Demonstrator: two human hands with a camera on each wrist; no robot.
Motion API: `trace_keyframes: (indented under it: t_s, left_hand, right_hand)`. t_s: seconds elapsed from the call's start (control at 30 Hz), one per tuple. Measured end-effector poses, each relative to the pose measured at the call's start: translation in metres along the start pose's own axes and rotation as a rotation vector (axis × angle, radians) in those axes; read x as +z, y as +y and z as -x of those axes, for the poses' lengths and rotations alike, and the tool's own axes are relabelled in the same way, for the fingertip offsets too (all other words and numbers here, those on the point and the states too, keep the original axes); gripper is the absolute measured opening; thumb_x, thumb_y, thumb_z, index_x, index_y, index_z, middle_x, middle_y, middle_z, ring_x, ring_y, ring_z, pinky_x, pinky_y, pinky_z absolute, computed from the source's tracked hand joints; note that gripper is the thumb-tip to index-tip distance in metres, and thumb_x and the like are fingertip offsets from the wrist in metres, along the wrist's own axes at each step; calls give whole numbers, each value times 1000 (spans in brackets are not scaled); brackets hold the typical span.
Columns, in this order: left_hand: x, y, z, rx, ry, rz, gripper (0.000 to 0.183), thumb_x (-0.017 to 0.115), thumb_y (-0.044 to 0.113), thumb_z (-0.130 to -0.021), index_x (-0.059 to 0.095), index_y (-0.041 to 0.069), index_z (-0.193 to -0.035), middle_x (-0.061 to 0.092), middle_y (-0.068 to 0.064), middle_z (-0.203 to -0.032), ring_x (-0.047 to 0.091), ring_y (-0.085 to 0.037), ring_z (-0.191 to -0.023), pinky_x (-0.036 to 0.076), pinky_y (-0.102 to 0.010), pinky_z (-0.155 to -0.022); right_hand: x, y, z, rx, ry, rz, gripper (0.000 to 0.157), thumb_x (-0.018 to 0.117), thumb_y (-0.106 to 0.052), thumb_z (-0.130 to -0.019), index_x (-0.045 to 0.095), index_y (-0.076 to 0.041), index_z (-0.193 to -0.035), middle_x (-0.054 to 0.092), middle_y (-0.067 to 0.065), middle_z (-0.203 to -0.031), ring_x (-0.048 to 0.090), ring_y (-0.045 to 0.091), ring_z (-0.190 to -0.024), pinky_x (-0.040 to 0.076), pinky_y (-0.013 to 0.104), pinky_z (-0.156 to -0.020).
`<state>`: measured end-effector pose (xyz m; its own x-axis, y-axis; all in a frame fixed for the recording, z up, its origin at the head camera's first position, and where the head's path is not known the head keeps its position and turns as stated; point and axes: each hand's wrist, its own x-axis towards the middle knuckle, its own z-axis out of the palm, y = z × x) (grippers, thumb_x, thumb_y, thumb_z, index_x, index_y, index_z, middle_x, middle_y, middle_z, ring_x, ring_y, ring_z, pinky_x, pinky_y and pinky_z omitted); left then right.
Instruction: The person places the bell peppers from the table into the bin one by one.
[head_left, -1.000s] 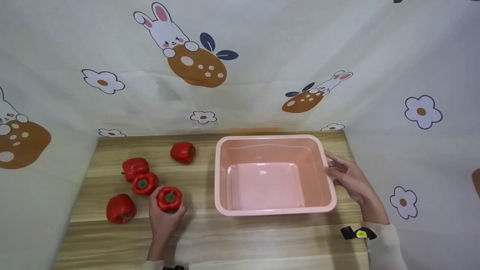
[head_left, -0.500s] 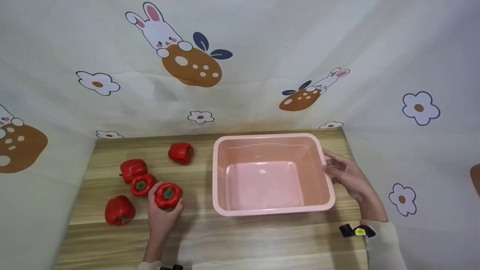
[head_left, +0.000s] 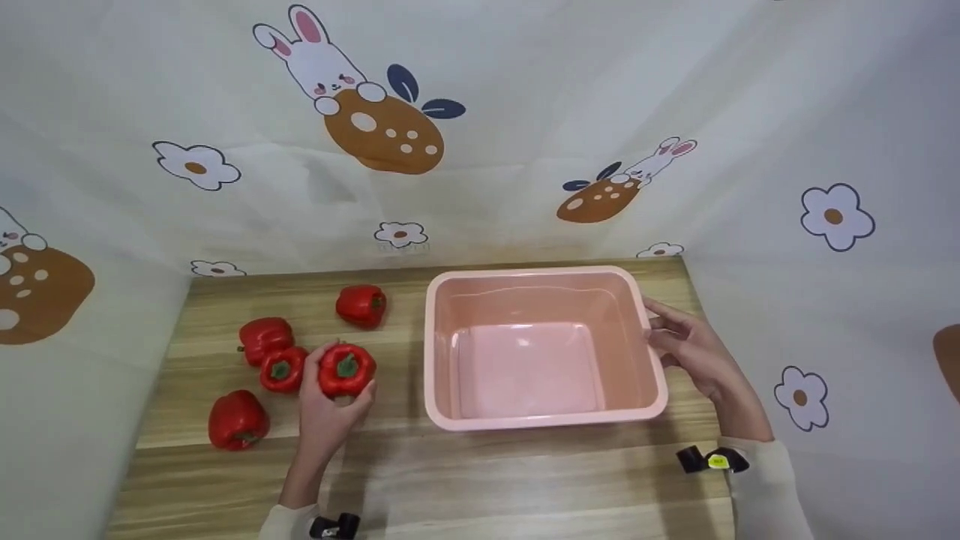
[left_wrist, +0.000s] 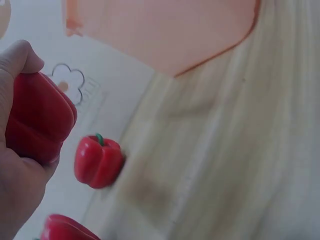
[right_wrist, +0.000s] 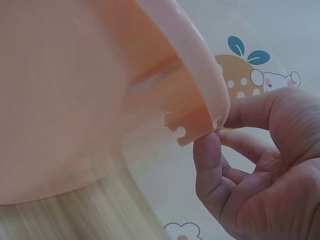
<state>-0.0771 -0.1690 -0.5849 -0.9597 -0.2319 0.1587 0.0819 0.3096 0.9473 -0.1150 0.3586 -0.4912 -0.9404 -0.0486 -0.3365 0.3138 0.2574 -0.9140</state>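
My left hand (head_left: 324,421) grips a red bell pepper (head_left: 347,371) with a green stem, held above the table left of the pink plastic basin (head_left: 547,422). In the left wrist view, the fingers wrap round the side of this pepper (left_wrist: 40,117), and its underside is apart from the tabletop. At the basin's right side, my right hand (head_left: 703,358) pinches the rim. The right wrist view has the thumb (right_wrist: 207,155) and forefinger at the rim's edge (right_wrist: 212,90). Nothing lies inside the basin.
Several other red bell peppers lie on the left of the wooden table (head_left: 480,480): one at the back (head_left: 360,306), two touching (head_left: 266,340), one nearer the front (head_left: 238,420). Printed cloth walls (head_left: 510,195) close in the back and sides.
My left hand has lifted its pepper off the table, moving slightly away from me and to the right. The right hand stays on the basin rim.
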Motion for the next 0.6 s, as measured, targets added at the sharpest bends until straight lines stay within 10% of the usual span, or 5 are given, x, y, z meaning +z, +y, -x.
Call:
trace_keyframes:
  t_s: [0.6]
  left_hand:
    - [8,49,-30,136,-126,7,86,92,4,-77,47,5,-150,63,-6,-142,59,-8,-124,51,-10,-100]
  right_hand:
    - [-3,-15,3,-26,-17,83,66,68,-5,-98,43,2,-158,62,34,-132,78,14,-88,67,39,-78]
